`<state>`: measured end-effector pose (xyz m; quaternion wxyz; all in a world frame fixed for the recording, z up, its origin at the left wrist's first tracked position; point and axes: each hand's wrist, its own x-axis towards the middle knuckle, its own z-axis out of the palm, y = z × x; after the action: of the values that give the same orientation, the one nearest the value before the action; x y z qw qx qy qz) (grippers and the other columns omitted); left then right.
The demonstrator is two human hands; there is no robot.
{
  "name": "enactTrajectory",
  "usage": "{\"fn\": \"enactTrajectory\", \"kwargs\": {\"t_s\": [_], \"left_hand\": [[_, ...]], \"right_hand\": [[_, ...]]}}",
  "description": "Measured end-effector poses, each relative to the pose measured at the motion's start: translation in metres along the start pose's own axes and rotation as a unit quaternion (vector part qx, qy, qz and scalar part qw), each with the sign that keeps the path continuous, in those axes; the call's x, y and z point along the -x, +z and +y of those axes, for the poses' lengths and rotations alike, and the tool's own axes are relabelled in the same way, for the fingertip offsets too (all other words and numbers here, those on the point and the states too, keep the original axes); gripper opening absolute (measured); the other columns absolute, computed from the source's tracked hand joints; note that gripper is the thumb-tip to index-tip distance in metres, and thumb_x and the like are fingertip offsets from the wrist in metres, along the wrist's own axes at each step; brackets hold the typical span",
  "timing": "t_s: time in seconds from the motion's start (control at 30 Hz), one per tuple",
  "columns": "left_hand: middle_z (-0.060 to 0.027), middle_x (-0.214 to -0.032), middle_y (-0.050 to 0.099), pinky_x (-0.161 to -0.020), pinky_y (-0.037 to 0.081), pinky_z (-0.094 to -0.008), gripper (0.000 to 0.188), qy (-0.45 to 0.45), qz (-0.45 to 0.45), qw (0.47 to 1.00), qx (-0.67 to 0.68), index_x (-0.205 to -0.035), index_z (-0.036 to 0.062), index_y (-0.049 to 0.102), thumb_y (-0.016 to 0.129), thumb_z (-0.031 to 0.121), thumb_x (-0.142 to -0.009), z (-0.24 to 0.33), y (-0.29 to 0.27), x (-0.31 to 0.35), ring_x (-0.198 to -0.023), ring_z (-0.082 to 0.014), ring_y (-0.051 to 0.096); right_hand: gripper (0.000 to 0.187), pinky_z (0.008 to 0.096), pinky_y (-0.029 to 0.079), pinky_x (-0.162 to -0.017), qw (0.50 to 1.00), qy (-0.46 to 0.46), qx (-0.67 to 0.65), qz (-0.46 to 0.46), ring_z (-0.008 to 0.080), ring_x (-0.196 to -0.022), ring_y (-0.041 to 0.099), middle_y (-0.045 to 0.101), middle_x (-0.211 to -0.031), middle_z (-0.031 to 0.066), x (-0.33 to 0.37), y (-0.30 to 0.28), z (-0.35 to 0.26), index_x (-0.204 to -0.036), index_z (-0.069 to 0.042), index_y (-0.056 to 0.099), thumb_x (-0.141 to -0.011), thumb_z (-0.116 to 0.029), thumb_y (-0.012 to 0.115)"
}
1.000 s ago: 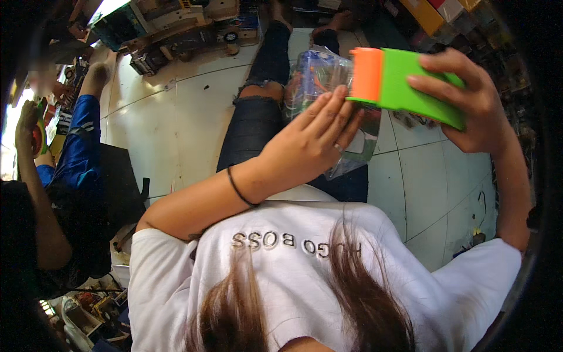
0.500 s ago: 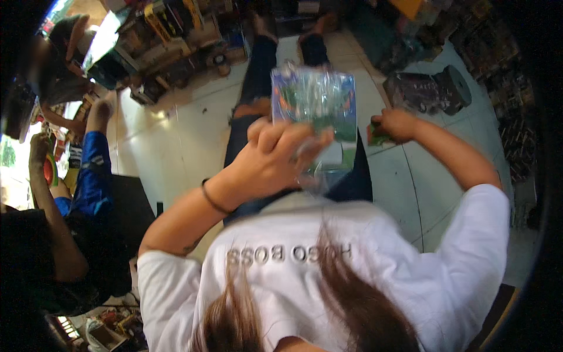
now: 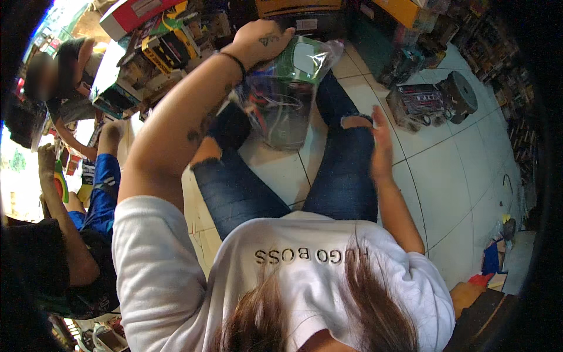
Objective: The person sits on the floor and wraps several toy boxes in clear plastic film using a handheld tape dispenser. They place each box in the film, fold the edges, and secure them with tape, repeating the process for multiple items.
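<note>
My left hand (image 3: 262, 44) is raised far out in front, closed on the top edge of a clear plastic bag (image 3: 284, 111). A green printed panel (image 3: 287, 61) with a pale label fills the bag's upper part. Below it the shiny plastic hangs between my knees; whether anything lies in that part I cannot make out. My right hand (image 3: 381, 144) is beside my right knee, seen edge-on and a little blurred. Its fingers point away from me, stretched out, and nothing shows in them.
Boxes (image 3: 161, 50) and shelved goods stand at the far left. On the tiles to the right lie a plastic-wrapped bundle (image 3: 417, 104) and a grey roll (image 3: 460, 97). Another person (image 3: 64, 246) sits close on my left. A dark wooden edge (image 3: 487, 322) is at lower right.
My left hand has moved away from me and lifted the bag by its edge, so it hangs lengthwise. My right hand no longer shows the small green-and-red item and its fingers have straightened.
</note>
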<state>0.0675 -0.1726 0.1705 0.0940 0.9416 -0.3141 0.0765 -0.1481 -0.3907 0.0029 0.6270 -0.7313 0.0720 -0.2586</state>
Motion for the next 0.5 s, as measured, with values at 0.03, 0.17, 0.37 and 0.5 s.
{"fn": "enactTrajectory", "kwargs": {"t_s": [0.03,0.17,0.37,0.5], "left_hand": [[-0.0261,-0.084,0.065,-0.082,0.049,-0.0482,0.069,-0.029,-0.001,1.000,-0.005,-0.080,0.0002,0.069,0.034,0.058,-0.093,-0.004,0.000,0.003,-0.085,-0.0431,0.063],[-0.0207,-0.091,0.067,-0.083,0.051,-0.0427,0.063,-0.061,-0.184,0.972,0.134,-0.107,0.0004,0.064,0.042,0.058,-0.092,-0.004,-0.015,0.058,-0.085,-0.0334,0.066],[-0.0145,-0.133,0.046,-0.103,0.034,-0.0338,0.079,-0.207,-0.022,0.657,0.724,-0.144,0.0026,0.025,0.064,0.037,-0.085,0.022,0.018,0.185,-0.121,-0.0239,0.045],[-0.0107,-0.123,0.048,-0.080,0.043,-0.0255,0.081,-0.169,0.009,0.639,0.751,-0.148,0.0012,0.013,0.061,0.027,-0.088,0.035,0.055,0.198,-0.097,-0.0130,0.050]], "right_hand": [[0.062,0.0349,0.027,-0.108,0.998,-0.047,0.019,-0.045,0.0193,-0.123,0.044,0.049,-0.133,0.0098,0.001,0.033,-0.012,-0.139,-0.004,0.039,-0.098,-0.050,0.035],[0.081,0.0413,0.039,-0.102,0.910,0.149,-0.386,-0.020,0.0284,-0.119,0.050,0.051,-0.131,0.0150,-0.038,0.129,-0.021,-0.134,-0.004,0.044,-0.088,-0.071,0.032],[0.065,0.0334,0.047,-0.087,0.825,0.188,-0.482,-0.230,0.0204,-0.098,0.059,0.062,-0.106,0.0098,-0.043,0.135,-0.041,-0.113,-0.005,0.058,-0.096,-0.061,0.028],[0.073,0.0399,0.050,-0.089,0.881,0.254,-0.313,-0.247,0.0244,-0.104,0.061,0.060,-0.115,0.0155,-0.047,0.104,-0.063,-0.124,-0.002,0.050,-0.091,-0.066,0.037]]}}
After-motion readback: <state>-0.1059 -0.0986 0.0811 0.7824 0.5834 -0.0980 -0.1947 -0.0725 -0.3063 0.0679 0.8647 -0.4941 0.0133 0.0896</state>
